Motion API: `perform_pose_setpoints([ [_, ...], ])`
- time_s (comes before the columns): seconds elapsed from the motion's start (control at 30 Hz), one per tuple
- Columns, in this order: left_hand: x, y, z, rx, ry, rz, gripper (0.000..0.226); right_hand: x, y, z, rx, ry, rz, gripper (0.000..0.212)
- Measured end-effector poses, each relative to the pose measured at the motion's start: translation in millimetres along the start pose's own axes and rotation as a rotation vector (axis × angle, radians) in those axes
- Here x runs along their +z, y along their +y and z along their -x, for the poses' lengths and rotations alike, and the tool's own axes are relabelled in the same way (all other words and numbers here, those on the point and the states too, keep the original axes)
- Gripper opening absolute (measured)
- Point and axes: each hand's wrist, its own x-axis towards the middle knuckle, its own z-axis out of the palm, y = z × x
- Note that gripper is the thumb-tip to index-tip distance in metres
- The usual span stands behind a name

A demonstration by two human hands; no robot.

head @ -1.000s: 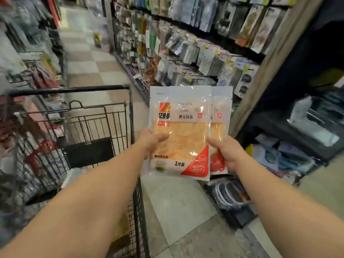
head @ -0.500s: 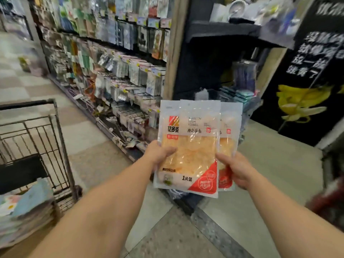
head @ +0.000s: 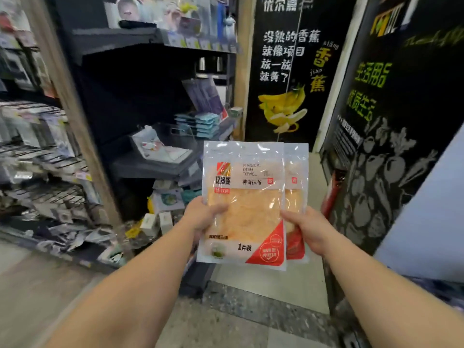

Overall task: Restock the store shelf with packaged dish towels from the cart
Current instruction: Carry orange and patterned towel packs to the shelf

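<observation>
Glossy clear plastic is pinched at both side edges: the left hand (head: 203,217) has its thumb over the front of the front dish towel pack (head: 242,204) and its fingers hidden behind, while the right hand (head: 307,228) grips the second pack (head: 296,187) that peeks out behind on that side. Both packs stand upright, long axis vertical, faces toward the camera. Beyond the fingers, up and to the left, lies the dark shelf (head: 150,164); the left hand is nearer it, so the packs would likely travel that way. Readable print: "MAGICAL DISH TOWEL", "神奇抹布", "1片装". On the black wall poster (head: 288,59) further out, "香蕉".
</observation>
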Motion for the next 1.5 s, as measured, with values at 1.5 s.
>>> perform_pose_setpoints([
  [1.5,344.4,139.2,-496.7,0.032,0.152,0.112,0.031,-293.6,-161.5,-563.3,-0.017,0.111,0.148,0.01],
])
